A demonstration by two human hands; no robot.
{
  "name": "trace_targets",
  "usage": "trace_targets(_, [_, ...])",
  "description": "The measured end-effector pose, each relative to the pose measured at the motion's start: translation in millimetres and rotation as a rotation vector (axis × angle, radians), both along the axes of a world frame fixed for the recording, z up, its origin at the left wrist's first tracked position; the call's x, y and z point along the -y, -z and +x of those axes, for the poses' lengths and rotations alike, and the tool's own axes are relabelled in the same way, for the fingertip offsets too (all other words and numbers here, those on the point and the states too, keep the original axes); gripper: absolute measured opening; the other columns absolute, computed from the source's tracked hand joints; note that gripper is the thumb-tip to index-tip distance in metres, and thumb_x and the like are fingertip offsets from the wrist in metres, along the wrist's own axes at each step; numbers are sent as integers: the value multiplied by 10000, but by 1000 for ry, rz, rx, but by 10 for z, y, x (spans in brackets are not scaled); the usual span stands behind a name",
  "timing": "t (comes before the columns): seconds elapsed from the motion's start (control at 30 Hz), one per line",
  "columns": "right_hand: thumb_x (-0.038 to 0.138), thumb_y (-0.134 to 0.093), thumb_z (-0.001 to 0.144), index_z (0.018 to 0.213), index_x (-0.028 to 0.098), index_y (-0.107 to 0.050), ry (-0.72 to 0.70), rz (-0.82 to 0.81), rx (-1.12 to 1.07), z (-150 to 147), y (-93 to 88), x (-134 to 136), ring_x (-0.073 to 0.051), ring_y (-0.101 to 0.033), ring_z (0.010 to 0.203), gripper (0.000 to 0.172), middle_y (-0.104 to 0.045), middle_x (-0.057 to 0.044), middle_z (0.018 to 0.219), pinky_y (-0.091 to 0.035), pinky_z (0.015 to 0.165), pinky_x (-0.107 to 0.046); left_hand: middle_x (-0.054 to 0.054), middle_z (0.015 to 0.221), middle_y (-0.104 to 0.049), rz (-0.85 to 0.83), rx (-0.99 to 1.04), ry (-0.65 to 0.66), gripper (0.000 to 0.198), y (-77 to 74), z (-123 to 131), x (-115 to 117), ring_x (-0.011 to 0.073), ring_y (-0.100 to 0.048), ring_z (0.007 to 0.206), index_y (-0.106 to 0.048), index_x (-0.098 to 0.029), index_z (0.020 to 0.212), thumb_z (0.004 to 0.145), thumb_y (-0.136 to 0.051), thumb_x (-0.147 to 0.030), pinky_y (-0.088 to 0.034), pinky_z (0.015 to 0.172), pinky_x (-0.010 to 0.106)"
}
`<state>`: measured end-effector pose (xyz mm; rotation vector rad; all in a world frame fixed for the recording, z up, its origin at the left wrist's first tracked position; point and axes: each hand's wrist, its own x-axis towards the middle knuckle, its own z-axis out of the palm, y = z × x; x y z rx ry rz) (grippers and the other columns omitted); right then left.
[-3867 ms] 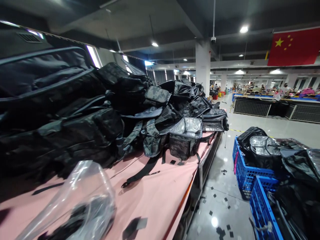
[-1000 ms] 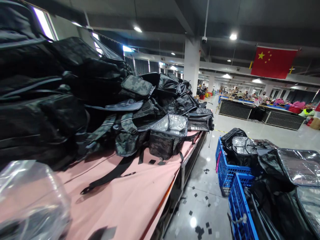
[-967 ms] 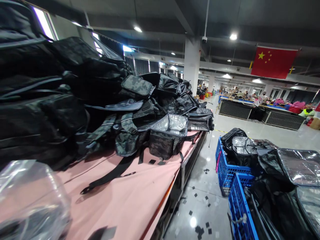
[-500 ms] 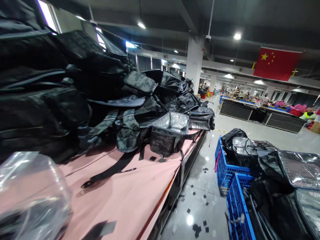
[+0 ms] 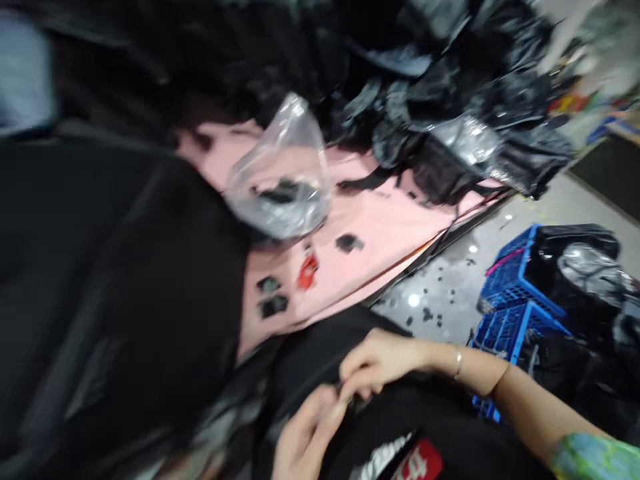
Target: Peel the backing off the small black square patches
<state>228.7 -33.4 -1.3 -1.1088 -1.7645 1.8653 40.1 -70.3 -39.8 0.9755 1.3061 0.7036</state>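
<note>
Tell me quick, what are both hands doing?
Left hand: fingers bent, touching the small dark thing; grip too blurred to tell.
Right hand: pinched shut on the small dark thing.

left hand blurred, pinched item indistinct

A bare strip of pink table lies open past the hands; the clear plastic bag, bag heap and blue crates hem it in.

At lower right of the frame, the right hand wears a thin silver bracelet, above a multicoloured green-blue sleeve and black red-and-white printed shirt.
</note>
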Motion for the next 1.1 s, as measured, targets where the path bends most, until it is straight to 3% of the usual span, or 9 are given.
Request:
trace_targets(0.1, [351,-608,821,652,121,-554,-29,-76,-49,2,72,-26,-32,-527,448,290,-582,38,565,-398,473,-124,-9,562,-475,101,126,36,367,82,-46,90,115,-408,530,-585,-158,589,623,-724,-496,-360,488,239])
trace_targets(0.23, [439,-596,807,660,115,-549,124,-220,-102,-85,72,59,-53,-539,432,360,-591,8,579,-411,422,-140,-21,569,-420,198,221,-189,303,46,118,83,106,-364,538,-561,-164,571,688,-690,-412,-331,492,222])
trace_targets(0.43, [618,-519,786,698,119,-540,265,-242,-236,-258,186,146,-72,-539,435,507,-594,-16,594,-427,418,-171,-38,549,-368,47,429,-355,311,-77,208,70,94,-338,496,-517,-167,559,665,-692,-400,-330,476,226])
trace_targets(0.53, [530,-471,864,658,131,-531,196,-52,-121,-210,198,98,-68,-527,459,453,-577,-3,578,-419,465,-174,-42,526,-354,74,368,-254,327,-38,132,28,92,-312,480,-516,-169,573,697,-670,-428,-300,460,225])
trace_targets(0.67, [362,-483,899,580,141,-516,-21,338,-8,-61,175,4,-65,-491,528,390,-529,18,539,-378,551,-172,-15,527,-406,267,115,112,350,-52,8,-55,111,-353,496,-578,-161,601,790,-585,-455,-283,471,241])
trace_targets(0.77, [360,-467,908,631,134,-560,-118,366,-50,0,138,-27,-67,-490,536,369,-546,11,565,-363,547,-172,-17,521,-402,366,77,271,354,-129,-44,-78,113,-356,490,-561,-174,590,833,-536,-431,-281,484,248])
trace_targets(0.87, [367,-447,916,644,127,-577,-218,343,-125,-6,77,-43,-71,-511,556,385,-575,-9,597,-380,567,-174,-19,501,-390,394,119,308,354,-175,-52,-32,115,-344,474,-552,-182,573,836,-536,-419,-273,477,256])
trace_targets(0.97, [397,-443,913,626,131,-572,-277,306,-233,-64,7,-60,-67,-496,535,413,-567,-15,584,-372,545,-176,-11,471,-389,372,212,200,392,-201,2,47,125,-347,459,-552,-186,537,809,-550,-469,-285,475,273])
trace_targets(1.1, [520,-415,891,569,146,-519,-154,296,-285,-218,-76,-72,-69,-440,491,504,-497,-5,521,-341,506,-199,-8,480,-395,243,452,-121,398,-338,153,72,122,-342,456,-522,-187,511,737,-612,-502,-331,484,283])
